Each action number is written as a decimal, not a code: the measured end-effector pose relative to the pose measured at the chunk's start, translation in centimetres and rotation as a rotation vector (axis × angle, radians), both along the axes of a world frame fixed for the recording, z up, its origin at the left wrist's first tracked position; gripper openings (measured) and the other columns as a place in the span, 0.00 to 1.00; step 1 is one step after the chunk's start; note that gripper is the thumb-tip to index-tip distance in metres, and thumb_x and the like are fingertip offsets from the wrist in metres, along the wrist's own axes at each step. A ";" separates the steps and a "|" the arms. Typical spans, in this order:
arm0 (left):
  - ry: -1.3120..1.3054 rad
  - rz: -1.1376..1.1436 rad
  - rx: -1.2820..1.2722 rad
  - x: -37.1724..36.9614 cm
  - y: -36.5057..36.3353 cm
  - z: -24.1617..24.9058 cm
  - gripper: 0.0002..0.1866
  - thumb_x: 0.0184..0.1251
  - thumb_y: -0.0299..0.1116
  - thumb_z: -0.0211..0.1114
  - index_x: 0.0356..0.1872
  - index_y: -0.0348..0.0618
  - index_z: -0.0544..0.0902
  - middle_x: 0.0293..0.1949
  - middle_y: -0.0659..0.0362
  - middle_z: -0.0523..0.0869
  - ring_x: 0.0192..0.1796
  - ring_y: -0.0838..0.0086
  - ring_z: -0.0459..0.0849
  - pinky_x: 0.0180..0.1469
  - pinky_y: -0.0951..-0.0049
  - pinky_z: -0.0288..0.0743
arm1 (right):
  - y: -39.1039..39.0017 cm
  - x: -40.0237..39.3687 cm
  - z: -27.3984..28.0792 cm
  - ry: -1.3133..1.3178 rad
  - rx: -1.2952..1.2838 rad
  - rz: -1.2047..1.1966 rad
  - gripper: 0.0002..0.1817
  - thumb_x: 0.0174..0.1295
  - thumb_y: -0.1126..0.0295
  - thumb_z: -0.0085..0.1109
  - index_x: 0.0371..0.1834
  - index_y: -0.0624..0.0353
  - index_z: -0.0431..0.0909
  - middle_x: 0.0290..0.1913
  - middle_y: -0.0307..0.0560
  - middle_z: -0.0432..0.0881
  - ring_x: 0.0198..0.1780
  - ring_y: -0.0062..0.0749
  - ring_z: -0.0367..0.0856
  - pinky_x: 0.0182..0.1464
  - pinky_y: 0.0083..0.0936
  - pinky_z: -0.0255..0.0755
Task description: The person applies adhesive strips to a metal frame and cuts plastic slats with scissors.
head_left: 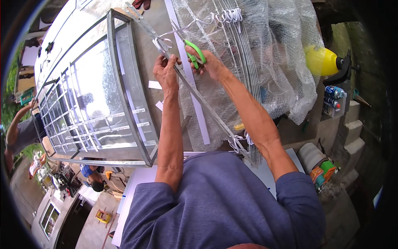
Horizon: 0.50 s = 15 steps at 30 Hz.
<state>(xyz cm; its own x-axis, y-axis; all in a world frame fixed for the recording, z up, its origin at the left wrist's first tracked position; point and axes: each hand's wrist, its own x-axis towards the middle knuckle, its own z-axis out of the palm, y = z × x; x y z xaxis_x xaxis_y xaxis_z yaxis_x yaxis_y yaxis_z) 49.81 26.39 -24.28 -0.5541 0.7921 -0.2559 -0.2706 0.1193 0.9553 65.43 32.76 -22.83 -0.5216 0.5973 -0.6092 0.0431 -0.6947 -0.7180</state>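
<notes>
My right hand [209, 64] is closed around the green handles of a pair of scissors [198, 52], whose blades point away toward a thin white cord [179, 30]. Just to the left, my left hand [166, 74] has its fingers pinched on a long, narrow metal strip [201, 99] with holes along it. Loops of the white cord lie around the strip beyond those fingers. More strips [244, 62] lie side by side to the right, with cord coiled at their far end and tied around their near end.
Clear bubble wrap [286, 50] spreads under and beside the strips. A metal frame with a glossy panel [114, 62] stands at left. White strips [201, 120], a yellow rounded object [321, 61] and spray cans [333, 97] are nearby. Two other people [23, 130] are at left.
</notes>
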 end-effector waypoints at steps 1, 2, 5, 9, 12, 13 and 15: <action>0.005 -0.008 -0.001 0.0 0.0 0.0 0.13 0.69 0.27 0.69 0.50 0.33 0.81 0.35 0.56 0.88 0.33 0.74 0.87 0.36 0.75 0.77 | 0.0 0.0 -0.2 0.000 0.007 -0.007 0.37 0.55 0.27 0.64 0.35 0.57 0.81 0.24 0.32 0.78 0.24 0.16 0.77 0.23 0.12 0.64; 0.010 -0.016 -0.002 -0.1 0.0 -0.2 0.13 0.69 0.27 0.69 0.50 0.33 0.81 0.35 0.56 0.88 0.34 0.73 0.87 0.36 0.75 0.77 | -0.1 0.0 -0.3 0.001 0.014 -0.014 0.38 0.55 0.27 0.63 0.35 0.57 0.80 0.24 0.32 0.78 0.23 0.16 0.77 0.23 0.12 0.64; 0.013 -0.024 0.002 -0.2 0.0 -0.5 0.13 0.68 0.27 0.70 0.51 0.33 0.81 0.36 0.56 0.88 0.34 0.74 0.86 0.36 0.75 0.77 | -0.1 0.0 -0.3 0.018 0.041 -0.030 0.38 0.55 0.26 0.62 0.34 0.57 0.80 0.23 0.32 0.78 0.23 0.16 0.77 0.23 0.12 0.63; 0.009 -0.021 -0.006 -0.1 0.0 -0.6 0.13 0.68 0.27 0.70 0.50 0.34 0.81 0.35 0.56 0.88 0.33 0.74 0.86 0.36 0.75 0.77 | -0.3 0.0 -0.7 0.050 0.068 -0.037 0.38 0.53 0.25 0.63 0.33 0.55 0.78 0.23 0.32 0.77 0.23 0.15 0.76 0.23 0.11 0.62; -0.009 -0.016 -0.012 0.0 0.1 -0.5 0.12 0.68 0.27 0.70 0.49 0.34 0.81 0.35 0.56 0.88 0.33 0.74 0.86 0.36 0.76 0.77 | -0.5 0.0 -1.0 0.061 0.104 -0.062 0.38 0.53 0.24 0.64 0.33 0.54 0.77 0.23 0.31 0.75 0.23 0.13 0.74 0.23 0.10 0.62; -0.001 -0.017 -0.021 0.0 0.1 -0.4 0.12 0.67 0.27 0.70 0.48 0.34 0.81 0.35 0.57 0.88 0.33 0.75 0.86 0.36 0.76 0.77 | -0.6 0.1 -1.1 0.076 0.107 -0.078 0.38 0.53 0.25 0.65 0.33 0.54 0.77 0.22 0.30 0.75 0.22 0.12 0.73 0.23 0.10 0.62; 0.015 -0.020 -0.039 0.1 0.1 -0.3 0.11 0.67 0.27 0.70 0.48 0.34 0.81 0.34 0.57 0.89 0.33 0.75 0.86 0.35 0.76 0.76 | -0.8 0.1 -0.8 0.104 0.114 -0.110 0.37 0.53 0.25 0.65 0.32 0.53 0.76 0.22 0.29 0.74 0.22 0.11 0.71 0.24 0.10 0.62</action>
<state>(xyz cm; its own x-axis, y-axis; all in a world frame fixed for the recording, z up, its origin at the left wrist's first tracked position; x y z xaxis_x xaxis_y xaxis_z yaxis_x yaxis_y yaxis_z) 49.90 26.50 -24.55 -0.5424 0.7927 -0.2782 -0.2535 0.1614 0.9538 65.51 31.98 -23.59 -0.5062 0.7163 -0.4804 -0.1072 -0.6049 -0.7890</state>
